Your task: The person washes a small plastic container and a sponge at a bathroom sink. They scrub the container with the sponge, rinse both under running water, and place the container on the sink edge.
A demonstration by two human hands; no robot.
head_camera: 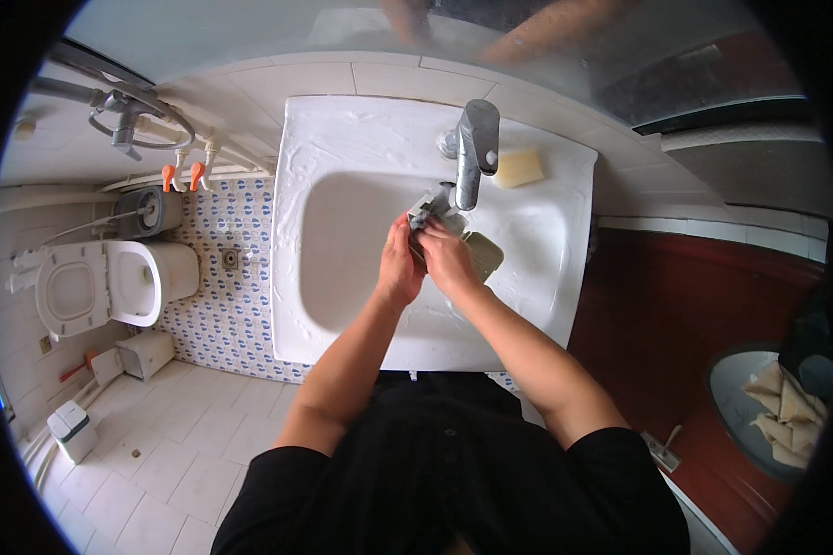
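Note:
Over the white ceramic washbasin (347, 236), just below the chrome tap (473, 156), my two hands are close together. My left hand (400, 267) holds a small pale grey-green plastic piece (420, 207) from its left side. Pressed against that piece, my right hand (450, 258) has a dark grey wad (422, 220) under its fingers; its material is unclear. An olive-grey plastic tray (486, 254) with rounded corners shows beyond my right hand. My hand hides part of it, and I cannot tell whether it joins the held piece.
A yellow bar of soap (518, 168) lies on the basin's ledge, right of the tap. White suds streak the rim. To the left are a toilet (142, 283), a bin (146, 354) and pipes with orange-handled valves (196, 175). A basin with beige cloth (788, 413) is at right.

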